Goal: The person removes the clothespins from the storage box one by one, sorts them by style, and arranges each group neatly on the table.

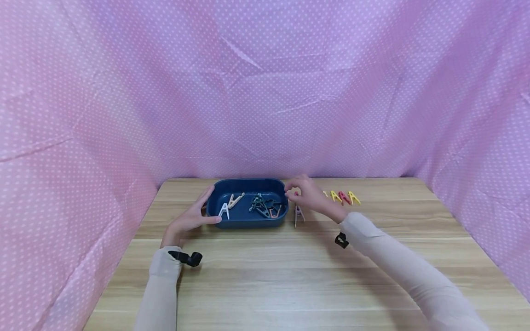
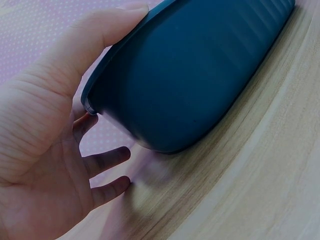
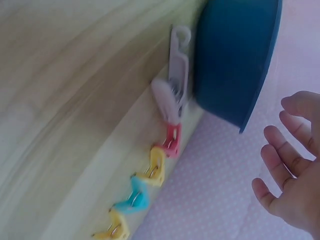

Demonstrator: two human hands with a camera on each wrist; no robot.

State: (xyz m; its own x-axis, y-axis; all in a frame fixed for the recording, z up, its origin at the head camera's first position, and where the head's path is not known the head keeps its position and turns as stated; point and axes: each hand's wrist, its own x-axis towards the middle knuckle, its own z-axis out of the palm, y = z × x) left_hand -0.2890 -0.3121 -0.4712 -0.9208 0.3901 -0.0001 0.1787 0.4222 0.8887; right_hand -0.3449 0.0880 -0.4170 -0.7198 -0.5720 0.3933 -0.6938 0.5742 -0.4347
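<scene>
A dark blue plastic bin (image 1: 248,224) stands near the table's back edge. Inside it lie a white clothespin (image 1: 224,210), a beige clothespin (image 1: 235,200), several dark green clothespins (image 1: 258,201) and an orange one (image 1: 275,213). My left hand (image 1: 192,217) holds the bin's left end, thumb over the near rim; the left wrist view shows its lower fingers spread out behind. Over the bin's right end is my right hand (image 1: 308,195). Its fingers are loosely bent with nothing between them in the right wrist view. Beside the bin lies a pale pink clothespin (image 3: 175,75).
Past the pale pink one runs a row of small clothespins: red (image 3: 171,140), yellow (image 3: 154,167), teal (image 3: 134,196) and yellow (image 3: 115,226). Farther right lie another red clothespin (image 1: 344,197) and a yellow one (image 1: 354,198). Pink dotted cloth (image 1: 265,115) hangs behind the wooden table (image 1: 265,276).
</scene>
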